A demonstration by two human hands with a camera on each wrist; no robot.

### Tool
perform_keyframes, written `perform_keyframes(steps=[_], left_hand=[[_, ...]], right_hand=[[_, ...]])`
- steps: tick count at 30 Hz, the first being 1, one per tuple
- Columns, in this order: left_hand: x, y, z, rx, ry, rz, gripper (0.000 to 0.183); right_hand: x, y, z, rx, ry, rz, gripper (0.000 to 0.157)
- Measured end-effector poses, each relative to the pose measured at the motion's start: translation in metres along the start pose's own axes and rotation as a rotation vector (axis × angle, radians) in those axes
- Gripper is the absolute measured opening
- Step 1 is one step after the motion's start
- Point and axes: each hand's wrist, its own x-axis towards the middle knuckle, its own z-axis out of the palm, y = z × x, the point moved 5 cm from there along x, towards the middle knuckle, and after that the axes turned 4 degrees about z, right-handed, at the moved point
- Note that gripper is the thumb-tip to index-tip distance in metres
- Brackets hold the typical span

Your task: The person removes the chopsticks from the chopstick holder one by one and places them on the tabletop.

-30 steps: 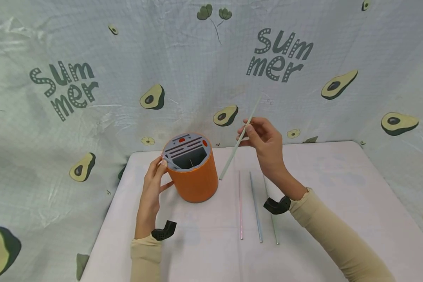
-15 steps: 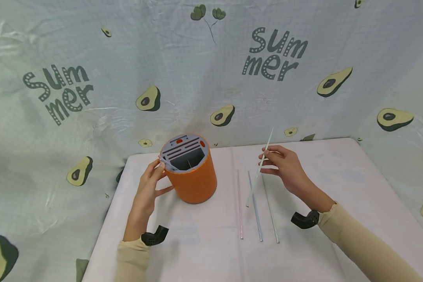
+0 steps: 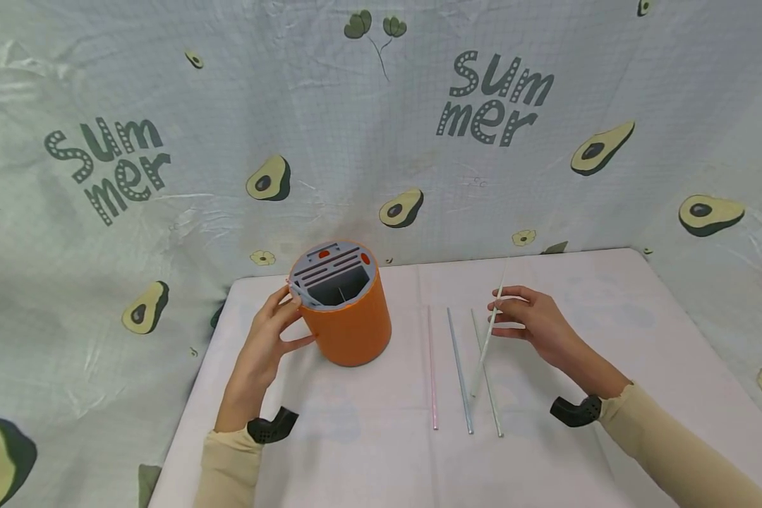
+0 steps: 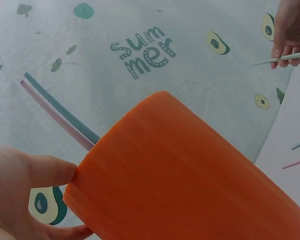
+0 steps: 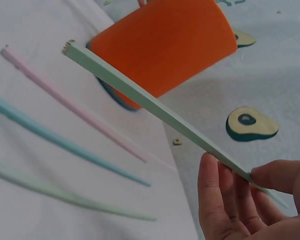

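Note:
An orange cylindrical utensil holder (image 3: 353,335) with a grey slotted top stands upright on the table. My left hand (image 3: 265,346) grips its upper left side, thumb near the rim. In the left wrist view a blue chopstick (image 4: 60,106) and a pink chopstick (image 4: 55,116) jut out beyond the holder's top. My right hand (image 3: 536,324) pinches a pale green chopstick (image 5: 140,97) near its thin end; the thick end slants down. Below it on the table lie a pink chopstick (image 3: 432,374), a blue chopstick (image 3: 460,374) and another green chopstick (image 3: 492,398), side by side.
The white table (image 3: 368,458) ends at a back edge against a hanging cloth (image 3: 330,106) printed with avocados and "summer". A black wrist camera (image 3: 273,427) sits on my left wrist, and another wrist camera (image 3: 576,410) on my right.
My right hand has moved right and down with the green chopstick, from beside the holder to above the chopsticks on the table. My left hand stays on the holder.

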Motion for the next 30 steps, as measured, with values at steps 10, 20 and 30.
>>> perform_keyframes(steps=[10,20,30], left_hand=[[0.002,-0.001,-0.001,0.032,-0.006,0.015,0.068],[0.002,-0.001,-0.002,0.055,-0.01,0.024,0.069],[0.002,-0.002,-0.002,0.063,0.0,0.028,0.069]], right_hand=[[0.005,0.04,-0.022,-0.172,0.007,0.156,0.061],[0.008,0.069,-0.031,-0.274,0.032,0.243,0.054],[0.011,0.074,-0.023,-0.371,0.069,0.233,0.048]])
